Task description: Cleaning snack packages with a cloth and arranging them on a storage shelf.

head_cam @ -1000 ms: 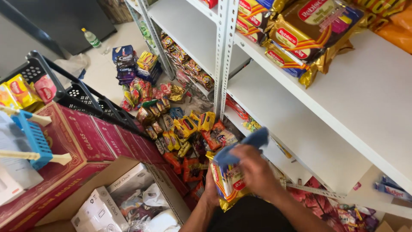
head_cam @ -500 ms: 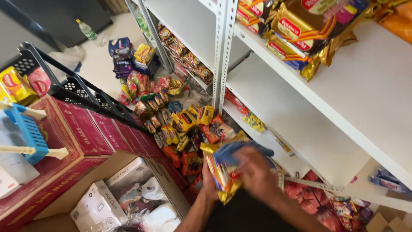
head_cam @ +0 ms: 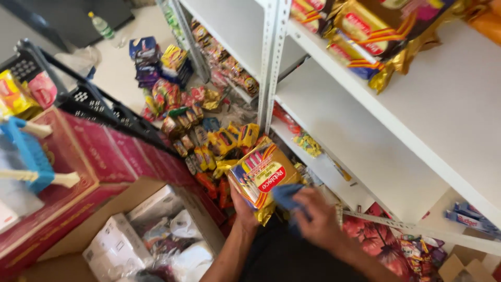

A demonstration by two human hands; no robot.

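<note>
Both hands work low in the near centre: the left hand [head_cam: 244,208] grips a gold snack packet [head_cam: 262,176] from beneath, and the right hand [head_cam: 318,219] clenches a blue cloth [head_cam: 286,197] against its near corner. Wiping looks best done with the packet braced firmly and strokes running outward off its edge.

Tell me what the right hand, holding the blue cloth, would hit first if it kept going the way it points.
Probably the yellow snack packet in the left hand: the right hand and blue cloth already touch its lower edge.
</note>
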